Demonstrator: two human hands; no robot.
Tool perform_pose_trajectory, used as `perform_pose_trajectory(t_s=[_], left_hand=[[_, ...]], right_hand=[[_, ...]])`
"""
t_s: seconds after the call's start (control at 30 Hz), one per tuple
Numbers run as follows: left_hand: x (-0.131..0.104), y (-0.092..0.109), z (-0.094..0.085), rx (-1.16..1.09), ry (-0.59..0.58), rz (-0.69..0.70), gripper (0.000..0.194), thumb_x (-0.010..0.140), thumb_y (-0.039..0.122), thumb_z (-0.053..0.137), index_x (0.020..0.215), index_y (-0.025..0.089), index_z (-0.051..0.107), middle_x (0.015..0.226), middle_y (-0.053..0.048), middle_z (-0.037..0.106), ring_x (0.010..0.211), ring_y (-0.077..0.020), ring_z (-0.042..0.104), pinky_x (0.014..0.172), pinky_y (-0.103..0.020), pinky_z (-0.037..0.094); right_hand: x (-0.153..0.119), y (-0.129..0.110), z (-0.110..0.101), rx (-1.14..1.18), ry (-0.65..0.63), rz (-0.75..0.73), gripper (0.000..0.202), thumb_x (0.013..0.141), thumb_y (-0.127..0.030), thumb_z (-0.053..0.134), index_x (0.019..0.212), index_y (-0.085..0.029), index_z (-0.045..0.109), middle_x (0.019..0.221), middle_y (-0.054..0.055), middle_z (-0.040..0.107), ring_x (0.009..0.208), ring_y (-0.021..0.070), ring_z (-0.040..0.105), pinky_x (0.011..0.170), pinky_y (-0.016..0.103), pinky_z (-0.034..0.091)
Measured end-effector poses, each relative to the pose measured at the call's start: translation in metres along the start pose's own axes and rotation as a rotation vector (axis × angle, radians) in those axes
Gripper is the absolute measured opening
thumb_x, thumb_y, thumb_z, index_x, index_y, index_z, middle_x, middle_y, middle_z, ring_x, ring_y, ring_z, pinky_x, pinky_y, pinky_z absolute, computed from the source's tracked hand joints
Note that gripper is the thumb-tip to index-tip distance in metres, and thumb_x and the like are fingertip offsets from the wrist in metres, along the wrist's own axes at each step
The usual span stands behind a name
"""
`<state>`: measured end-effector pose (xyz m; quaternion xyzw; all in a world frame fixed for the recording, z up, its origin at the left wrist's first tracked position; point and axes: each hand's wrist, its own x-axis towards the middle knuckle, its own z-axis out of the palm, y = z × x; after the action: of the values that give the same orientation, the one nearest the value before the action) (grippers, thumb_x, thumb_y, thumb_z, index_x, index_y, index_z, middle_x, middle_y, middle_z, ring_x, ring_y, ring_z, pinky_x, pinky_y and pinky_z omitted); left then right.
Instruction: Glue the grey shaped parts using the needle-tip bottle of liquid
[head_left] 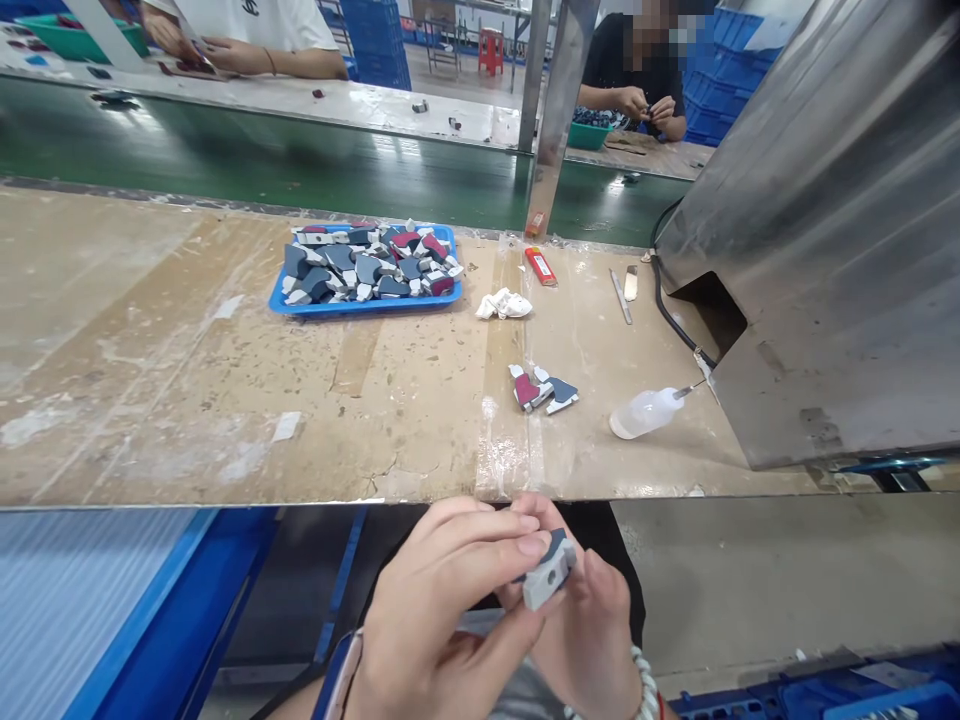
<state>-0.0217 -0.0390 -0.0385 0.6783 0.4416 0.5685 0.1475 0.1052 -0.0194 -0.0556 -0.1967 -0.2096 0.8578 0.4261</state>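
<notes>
Just in front of the table's near edge, my left hand (pixel 442 590) pinches a small light-grey and dark-blue plastic part (pixel 550 580) between thumb and fingers. The part has a round hole in its grey side. My right hand (pixel 592 620) is closed round the far and right side of the same part, with some fingertips hidden behind it. On the table beyond my hands lie a maroon-and-white piece (pixel 528 390) and a dark-blue-and-white piece (pixel 561 392), close together.
A blue tray (pixel 281 304) heaped with similar parts stands at centre-left. A crumpled white tissue (pixel 504 304), red lighter (pixel 540 267), thin metal blade (pixel 621 297) and needle-tipped bottle (pixel 646 413) lie rightward. A metal housing (pixel 840 300) bounds the right. Two people work across the green belt (pixel 300 155).
</notes>
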Motion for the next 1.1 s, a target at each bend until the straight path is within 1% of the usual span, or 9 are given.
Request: perform_pose_trajectory(t_s=[0.13,0.27,0.37,0.47,0.6,0.73,0.87,0.93,1.1], left_hand=[[-0.001,-0.004,-0.01,-0.104,-0.031,-0.014,0.055,0.074,0.001,0.079,0.122,0.021,0.06,0.102,-0.004,0.074,0.099,-0.0206,0.069,0.085,-0.036,0.058],[0.004,-0.003,-0.015,-0.109,-0.167,-0.058,0.041,0.081,0.015,0.079,0.118,0.02,0.063,0.1,-0.006,0.074,0.102,-0.0215,0.067,0.082,-0.031,0.059],[0.007,-0.003,-0.013,0.03,-0.243,0.025,0.027,0.088,0.022,0.073,0.113,0.018,0.067,0.104,-0.008,0.075,0.11,-0.0238,0.064,0.094,-0.036,0.056],[0.008,-0.005,-0.013,0.099,-0.274,0.076,0.021,0.092,0.025,0.068,0.111,0.017,0.068,0.105,-0.008,0.075,0.108,-0.0227,0.064,0.095,-0.035,0.054],[0.007,-0.006,-0.016,0.137,-0.334,0.099,0.027,0.09,0.029,0.072,0.113,0.016,0.067,0.103,-0.008,0.075,0.109,-0.0246,0.064,0.097,-0.038,0.052],[0.01,-0.003,-0.015,0.105,-0.349,0.109,0.028,0.09,0.029,0.072,0.114,0.017,0.066,0.105,-0.007,0.076,0.11,-0.0241,0.065,0.097,-0.038,0.053],[0.014,0.001,-0.016,0.063,-0.417,0.092,0.026,0.092,0.028,0.069,0.116,0.018,0.064,0.11,-0.006,0.076,0.114,-0.0227,0.065,0.104,-0.037,0.049],[0.015,0.003,-0.017,0.094,-0.449,0.118,0.026,0.094,0.029,0.067,0.117,0.017,0.064,0.107,-0.005,0.076,0.113,-0.0222,0.066,0.109,-0.038,0.045],[0.016,0.01,-0.019,0.124,-0.461,0.18,0.021,0.099,0.025,0.059,0.114,0.012,0.066,0.104,-0.006,0.077,0.112,-0.0196,0.066,0.112,-0.036,0.041]], right_hand=[[-0.002,-0.015,-0.017,-0.381,-0.092,0.022,0.035,0.093,-0.054,0.064,0.11,-0.025,0.074,0.083,0.005,0.067,0.071,0.0181,0.059,0.073,0.032,0.049],[-0.006,-0.024,-0.038,-0.531,-0.258,0.056,0.038,0.096,-0.054,0.06,0.116,-0.025,0.074,0.083,0.006,0.068,0.073,0.0188,0.061,0.076,0.034,0.049],[-0.009,-0.017,-0.045,-0.388,-0.207,0.069,0.038,0.09,-0.054,0.069,0.117,-0.027,0.074,0.082,0.004,0.068,0.073,0.0168,0.061,0.074,0.031,0.05],[-0.008,-0.008,-0.042,-0.218,-0.138,0.078,0.036,0.086,-0.05,0.076,0.116,-0.03,0.075,0.089,0.003,0.071,0.074,0.0141,0.064,0.073,0.027,0.052],[-0.002,-0.008,-0.038,-0.264,-0.159,0.01,0.031,0.085,-0.053,0.075,0.106,-0.03,0.078,0.089,0.003,0.072,0.075,0.0136,0.063,0.075,0.026,0.053],[0.002,-0.014,-0.036,-0.313,-0.225,0.04,0.042,0.079,-0.058,0.078,0.099,-0.021,0.079,0.078,0.005,0.069,0.068,0.0151,0.06,0.072,0.028,0.052],[0.005,-0.015,-0.03,-0.247,-0.272,0.078,0.052,0.079,-0.057,0.079,0.119,-0.024,0.072,0.1,0.007,0.068,0.091,0.0195,0.064,0.09,0.035,0.05],[0.004,-0.014,-0.028,-0.208,-0.235,0.081,0.05,0.076,-0.053,0.084,0.115,-0.026,0.071,0.103,0.005,0.066,0.099,0.0187,0.061,0.093,0.031,0.049],[0.001,-0.009,-0.035,-0.21,-0.227,0.101,0.053,0.065,-0.048,0.092,0.106,-0.025,0.068,0.089,0.002,0.062,0.082,0.0157,0.056,0.074,0.024,0.051]])
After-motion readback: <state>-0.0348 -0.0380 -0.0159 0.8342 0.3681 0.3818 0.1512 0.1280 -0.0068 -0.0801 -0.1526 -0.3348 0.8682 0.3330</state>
